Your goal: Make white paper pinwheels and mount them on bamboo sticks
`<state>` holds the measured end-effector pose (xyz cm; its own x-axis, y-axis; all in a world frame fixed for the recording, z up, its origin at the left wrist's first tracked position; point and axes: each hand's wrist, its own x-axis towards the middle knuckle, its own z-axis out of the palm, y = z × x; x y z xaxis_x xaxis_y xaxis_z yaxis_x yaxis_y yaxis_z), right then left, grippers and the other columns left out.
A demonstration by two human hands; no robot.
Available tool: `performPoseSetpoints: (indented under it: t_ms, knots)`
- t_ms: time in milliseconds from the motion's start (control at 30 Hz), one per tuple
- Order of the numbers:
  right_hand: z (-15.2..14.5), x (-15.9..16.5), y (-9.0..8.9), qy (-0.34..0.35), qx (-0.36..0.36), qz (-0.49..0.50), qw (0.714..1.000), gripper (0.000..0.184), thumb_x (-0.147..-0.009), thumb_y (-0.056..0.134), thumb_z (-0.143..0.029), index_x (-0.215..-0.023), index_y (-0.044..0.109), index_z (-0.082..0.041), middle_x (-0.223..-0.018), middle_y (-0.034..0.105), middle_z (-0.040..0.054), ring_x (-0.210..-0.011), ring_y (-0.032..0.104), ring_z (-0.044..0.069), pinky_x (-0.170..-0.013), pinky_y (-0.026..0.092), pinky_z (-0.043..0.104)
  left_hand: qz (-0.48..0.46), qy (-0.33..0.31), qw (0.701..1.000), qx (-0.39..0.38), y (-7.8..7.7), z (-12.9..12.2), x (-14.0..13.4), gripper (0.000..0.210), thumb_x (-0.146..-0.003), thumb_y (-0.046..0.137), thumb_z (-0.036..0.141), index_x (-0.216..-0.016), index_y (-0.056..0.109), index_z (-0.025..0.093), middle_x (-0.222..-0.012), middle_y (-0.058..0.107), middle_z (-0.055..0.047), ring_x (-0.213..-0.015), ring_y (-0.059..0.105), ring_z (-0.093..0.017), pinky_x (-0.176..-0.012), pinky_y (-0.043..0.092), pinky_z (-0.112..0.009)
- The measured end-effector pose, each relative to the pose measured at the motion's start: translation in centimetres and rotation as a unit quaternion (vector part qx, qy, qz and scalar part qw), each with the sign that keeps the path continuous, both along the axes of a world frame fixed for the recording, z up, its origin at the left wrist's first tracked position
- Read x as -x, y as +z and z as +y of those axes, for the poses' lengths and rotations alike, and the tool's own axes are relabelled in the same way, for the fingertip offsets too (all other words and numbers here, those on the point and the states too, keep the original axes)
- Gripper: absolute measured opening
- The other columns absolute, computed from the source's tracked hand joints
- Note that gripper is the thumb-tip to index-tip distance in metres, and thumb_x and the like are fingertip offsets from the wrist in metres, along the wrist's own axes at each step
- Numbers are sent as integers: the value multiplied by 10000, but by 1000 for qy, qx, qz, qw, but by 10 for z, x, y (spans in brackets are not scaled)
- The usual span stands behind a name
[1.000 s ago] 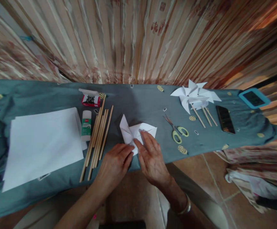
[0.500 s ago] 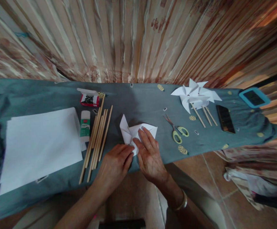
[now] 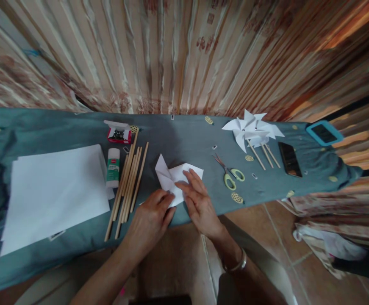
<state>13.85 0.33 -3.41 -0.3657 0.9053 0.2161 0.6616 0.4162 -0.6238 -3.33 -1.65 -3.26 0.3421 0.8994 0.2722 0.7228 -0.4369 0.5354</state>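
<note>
A partly folded white paper pinwheel (image 3: 178, 174) lies on the cloth in front of me, one pointed flap standing up at its left. At its lower left edge my left hand (image 3: 152, 214) pinches the paper between thumb and fingers; the fingertips partly hide the fold. My right hand (image 3: 200, 203) rests on the right part of the paper with its fingers stretched out and a little apart. Right of the paper lie scissors (image 3: 229, 176) with green handles, their blades pointing away. Several wooden sticks (image 3: 129, 184) lie left of my hands.
A stack of white paper (image 3: 57, 199), a glue stick (image 3: 113, 167) and a red box (image 3: 119, 135) of small dark items are on the left. Finished pinwheels (image 3: 254, 129), a black phone (image 3: 289, 159) and a blue-framed device (image 3: 324, 132) lie right. A curtain (image 3: 159, 55) hangs behind.
The view has shifted slightly, so things on the right sit further left. My right fingers have moved a little away from my left hand, uncovering more of the paper's middle.
</note>
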Motion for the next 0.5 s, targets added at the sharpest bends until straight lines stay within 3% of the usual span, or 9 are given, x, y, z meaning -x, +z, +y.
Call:
performPoseSetpoints:
  t_ms: [200, 367, 500]
  knots:
    - [6, -10, 11, -14, 48, 112, 992, 350, -932, 378, -162, -1173, 622, -235, -1447, 449, 60, -1380, 347, 196, -1130, 316, 450, 14, 7, 1000, -8, 1, -1, -1, 150, -834, 579, 135, -981, 607, 147, -934, 628, -76, -807, 651, -192, -738, 568, -317]
    - [24, -21, 14, -86, -13, -14, 996, 389, -939, 397, -242, -1287, 550, -163, -1416, 471, 142, -1343, 395, 261, -1108, 322, 521, 23, 9, 998, -52, 1, -3, 0, 175, -845, 551, 122, -1012, 599, 134, -961, 632, -89, -838, 655, -196, -750, 574, -317]
    - [37, -27, 13, -68, -43, -77, 994, 429, -951, 366, -256, -1327, 505, -105, -1314, 569, 171, -1250, 497, 267, -1062, 395, 482, 32, 6, 997, -71, 2, -4, 2, 200, -871, 503, 122, -1047, 596, 140, -982, 637, -92, -861, 651, -194, -769, 574, -321]
